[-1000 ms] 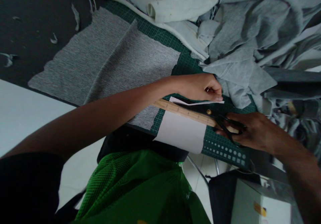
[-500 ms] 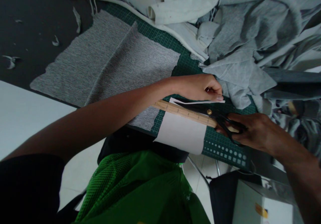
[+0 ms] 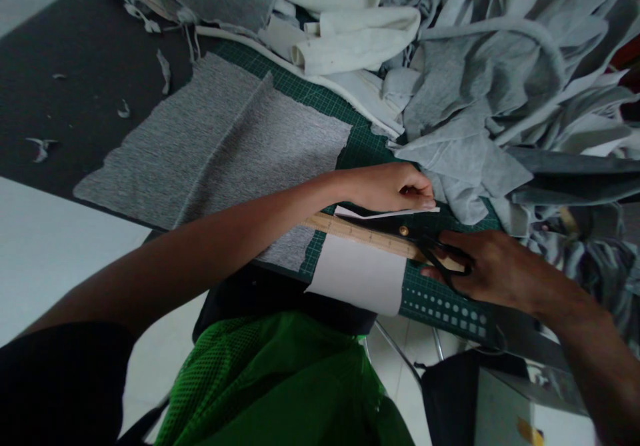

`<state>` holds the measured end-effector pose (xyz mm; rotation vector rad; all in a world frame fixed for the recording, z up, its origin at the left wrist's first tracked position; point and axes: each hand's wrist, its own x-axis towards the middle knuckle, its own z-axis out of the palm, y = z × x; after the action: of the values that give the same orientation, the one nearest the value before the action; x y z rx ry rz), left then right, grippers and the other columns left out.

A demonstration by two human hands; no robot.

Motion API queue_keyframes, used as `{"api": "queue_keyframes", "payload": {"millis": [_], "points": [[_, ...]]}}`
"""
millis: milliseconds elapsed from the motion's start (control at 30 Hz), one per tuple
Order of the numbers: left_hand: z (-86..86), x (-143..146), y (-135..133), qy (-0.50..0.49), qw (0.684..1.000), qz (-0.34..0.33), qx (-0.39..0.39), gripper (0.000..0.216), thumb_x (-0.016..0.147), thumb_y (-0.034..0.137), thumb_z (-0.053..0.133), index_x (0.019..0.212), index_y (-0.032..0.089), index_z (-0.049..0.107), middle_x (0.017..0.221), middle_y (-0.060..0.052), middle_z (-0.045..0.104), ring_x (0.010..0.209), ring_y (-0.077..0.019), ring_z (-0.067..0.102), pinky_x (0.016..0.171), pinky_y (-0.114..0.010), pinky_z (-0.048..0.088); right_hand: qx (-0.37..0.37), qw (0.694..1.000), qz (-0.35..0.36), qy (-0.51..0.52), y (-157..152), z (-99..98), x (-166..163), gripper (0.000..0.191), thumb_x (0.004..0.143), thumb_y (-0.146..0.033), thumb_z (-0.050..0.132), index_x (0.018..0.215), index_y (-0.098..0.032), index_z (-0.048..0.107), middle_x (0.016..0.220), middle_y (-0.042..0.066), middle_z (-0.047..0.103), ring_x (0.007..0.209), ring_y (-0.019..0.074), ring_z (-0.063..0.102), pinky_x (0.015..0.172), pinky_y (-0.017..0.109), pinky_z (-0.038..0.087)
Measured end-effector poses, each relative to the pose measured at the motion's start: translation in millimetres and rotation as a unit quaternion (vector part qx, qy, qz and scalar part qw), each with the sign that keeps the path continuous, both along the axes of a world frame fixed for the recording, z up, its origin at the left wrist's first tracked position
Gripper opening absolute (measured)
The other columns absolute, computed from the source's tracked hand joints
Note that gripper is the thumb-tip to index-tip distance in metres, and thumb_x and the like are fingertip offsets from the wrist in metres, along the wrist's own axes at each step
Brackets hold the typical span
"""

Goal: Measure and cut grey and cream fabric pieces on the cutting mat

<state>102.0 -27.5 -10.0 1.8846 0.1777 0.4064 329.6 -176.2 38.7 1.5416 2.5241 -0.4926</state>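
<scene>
My left hand (image 3: pixel 395 188) is closed, pinching the far edge of a white paper sheet (image 3: pixel 357 274) that lies on the green cutting mat (image 3: pixel 440 299). A thin white strip (image 3: pixel 390 213) of the paper lifts under my fingers. My right hand (image 3: pixel 480 266) grips black scissors (image 3: pixel 425 241) by the handles, blades pointing left into the paper beside a wooden ruler (image 3: pixel 365 235) that lies across the sheet.
A flat grey knit fabric piece (image 3: pixel 220 146) covers the mat's left part and the dark table (image 3: pixel 60 99). A heap of grey and cream fabric (image 3: pixel 475 86) crowds the back and right. A green mesh garment (image 3: pixel 280 379) hangs below the table edge.
The view has shifted down and slightly left. The scissors and both hands stay at the paper; the lifted strip looks a little flatter.
</scene>
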Motion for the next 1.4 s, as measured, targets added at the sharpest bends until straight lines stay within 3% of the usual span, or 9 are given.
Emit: {"api": "queue_keyframes", "payload": {"millis": [433, 567, 1067, 1400], "points": [[-2.9, 1.1, 0.4, -0.011, 1.000, -0.001, -0.012, 0.026, 0.094, 0.037, 0.062, 0.083, 0.014, 0.068, 0.076, 0.001, 0.059, 0.072, -0.0135, 0.050, 0.079, -0.032, 0.038, -0.002, 1.000, 0.005, 0.013, 2.1, 0.3, -0.9, 0.028, 0.098, -0.048, 0.066, 0.087, -0.022, 0.065, 0.066, 0.003, 0.068, 0.051, 0.0196, 0.062, 0.052, 0.029, 0.037], [-3.9, 1.2, 0.2, -0.029, 1.000, -0.005, -0.004, 0.025, 0.095, 0.036, 0.061, 0.084, 0.014, 0.067, 0.078, 0.000, 0.061, 0.074, -0.0133, 0.051, 0.079, -0.031, 0.038, 0.004, 1.000, 0.004, 0.010, 1.4, -2.8, 1.1, 0.027, 0.098, -0.048, 0.066, 0.092, -0.021, 0.067, 0.072, 0.005, 0.073, 0.057, 0.0227, 0.069, 0.054, 0.030, 0.039], [-10.8, 3.7, 3.0, -0.029, 0.999, -0.014, 0.024, 0.030, 0.099, 0.039, 0.057, 0.090, 0.012, 0.067, 0.081, -0.001, 0.062, 0.076, -0.0132, 0.052, 0.077, -0.030, 0.037, 0.064, 0.997, 0.043, 0.022, 0.4, -8.6, 6.7, 0.017, 0.095, -0.027, 0.058, 0.097, -0.019, 0.073, 0.072, 0.007, 0.076, 0.054, 0.0219, 0.070, 0.052, 0.028, 0.042], [-9.2, 4.4, 2.4, -0.023, 1.000, -0.005, 0.009, 0.030, 0.096, 0.041, 0.059, 0.086, 0.014, 0.067, 0.081, -0.001, 0.061, 0.074, -0.0135, 0.051, 0.081, -0.033, 0.038, 0.066, 0.997, 0.038, 0.036, 0.6, -4.9, 3.4, 0.017, 0.098, -0.028, 0.061, 0.097, -0.021, 0.075, 0.073, 0.006, 0.078, 0.056, 0.0219, 0.072, 0.052, 0.027, 0.044]]}}
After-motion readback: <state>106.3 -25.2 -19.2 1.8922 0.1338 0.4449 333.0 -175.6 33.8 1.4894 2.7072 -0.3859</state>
